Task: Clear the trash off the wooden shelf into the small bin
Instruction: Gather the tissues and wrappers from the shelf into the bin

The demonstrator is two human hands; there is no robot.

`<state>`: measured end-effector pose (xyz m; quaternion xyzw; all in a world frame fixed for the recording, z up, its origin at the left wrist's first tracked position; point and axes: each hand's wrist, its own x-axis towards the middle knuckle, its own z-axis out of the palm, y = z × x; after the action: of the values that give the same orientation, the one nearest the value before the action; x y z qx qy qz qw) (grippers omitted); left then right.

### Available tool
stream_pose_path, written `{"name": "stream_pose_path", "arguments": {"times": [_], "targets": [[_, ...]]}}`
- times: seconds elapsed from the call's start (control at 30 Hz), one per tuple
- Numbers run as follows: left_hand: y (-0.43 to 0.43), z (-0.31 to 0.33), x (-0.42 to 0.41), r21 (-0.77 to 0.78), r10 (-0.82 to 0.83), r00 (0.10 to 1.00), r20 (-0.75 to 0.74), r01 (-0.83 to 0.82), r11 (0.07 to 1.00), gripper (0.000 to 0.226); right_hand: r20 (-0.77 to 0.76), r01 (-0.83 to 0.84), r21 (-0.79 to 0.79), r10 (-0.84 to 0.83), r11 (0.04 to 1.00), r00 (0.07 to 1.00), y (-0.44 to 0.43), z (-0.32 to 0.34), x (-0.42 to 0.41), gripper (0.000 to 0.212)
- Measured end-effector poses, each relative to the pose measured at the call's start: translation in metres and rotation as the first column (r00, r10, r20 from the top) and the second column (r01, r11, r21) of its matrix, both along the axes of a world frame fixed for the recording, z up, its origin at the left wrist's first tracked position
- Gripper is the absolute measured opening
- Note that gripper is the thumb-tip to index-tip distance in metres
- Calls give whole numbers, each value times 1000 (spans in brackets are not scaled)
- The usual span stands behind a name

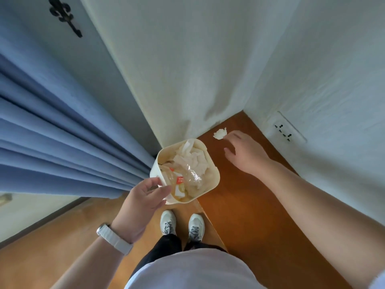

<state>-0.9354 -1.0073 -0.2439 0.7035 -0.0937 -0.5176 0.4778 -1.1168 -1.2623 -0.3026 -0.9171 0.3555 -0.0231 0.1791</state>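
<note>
Head view: the last piece of trash showing on the shelf [245, 209] is a small crumpled tissue [220, 133]. It lies in the far corner, close to where the two walls meet. The right hand [244, 153] is by far the nearer hand. It reaches over the shelf with fingers spread and straight and holds nothing. The tissue lies just past its fingertips, ahead and slightly to the left. The foremost fingertip looks to be just beside the wad, but whether they touch cannot be told from here. The wad is lumpy with no clear long axis, so a pinch from any side should do.

The left hand [143, 198] grips the near-left corner of the bin [215, 174], fingers curled over the rim. It holds the bin up against the shelf's left edge, beside the curtain [52, 132]. The bin lies to the left of the tissue and nearer the person, with a stretch of bare wood between them. It is already well filled with crumpled paper and a clear wrapper.

The coming move looks like a short reach forward to close on the tissue. The hand would then carry it back and leftward over the bin's open top. The wad is light and may skid toward the wall if nudged. A wall socket [284, 133] sits to the right of the hand, well clear of that path.
</note>
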Motion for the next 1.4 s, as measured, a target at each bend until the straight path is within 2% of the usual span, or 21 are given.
{"name": "stream_pose_path", "arguments": {"times": [0.17, 0.3, 0.43, 0.67, 0.73, 0.87, 0.97, 1.07, 1.13, 1.27, 1.4], "targets": [[3, -1, -4, -2, 4, 1000, 20, -4, 1000, 13, -157, -21, 16, 23, 1000, 987, -28, -39, 23, 47], [3, -1, -5, 7, 12, 999, 44, -12, 1000, 11, -147, 17, 93, -4, 996, 989, -38, -60, 35, 46], [4, -3, -4, 16, 21, 998, 59, -22, 1000, 11, -120, 51, 94, -40, 994, 992, -31, -71, 36, 41], [2, -4, -2, 23, -30, 998, 57, 28, 999, 10, -206, 65, 98, -44, 993, 977, -15, -61, 28, 20], [1, -3, -2, 20, -29, 998, 48, 28, 999, 10, -167, 71, 100, -53, 992, 984, -8, -50, 25, 16], [-4, -2, -2, 25, -55, 998, 44, 54, 998, 16, 63, 94, 54, -98, 994, 993, 9, -12, 14, 14], [-12, -1, -2, 10, -119, 991, 63, 119, 993, 14, 250, 153, 78, -168, 985, 953, 19, 26, 6, 10], [-18, 5, -2, -6, -193, 979, 59, 194, 981, 25, 371, 102, 81, -125, 991, 920, 37, 63, 0, 11], [-20, 9, 0, -18, -247, 967, 58, 248, 969, 27, 390, 35, 55, -54, 998, 919, 54, 81, 3, 15], [-25, 17, 6, -15, -322, 944, 73, 324, 946, 57, 312, -74, -10, 74, 997, 947, 85, 100, 24, 21], [-28, 22, 11, -5, -429, 899, 85, 431, 902, 52, 215, -103, -69, 116, 992, 970, 103, 104, 42, 21]]}}
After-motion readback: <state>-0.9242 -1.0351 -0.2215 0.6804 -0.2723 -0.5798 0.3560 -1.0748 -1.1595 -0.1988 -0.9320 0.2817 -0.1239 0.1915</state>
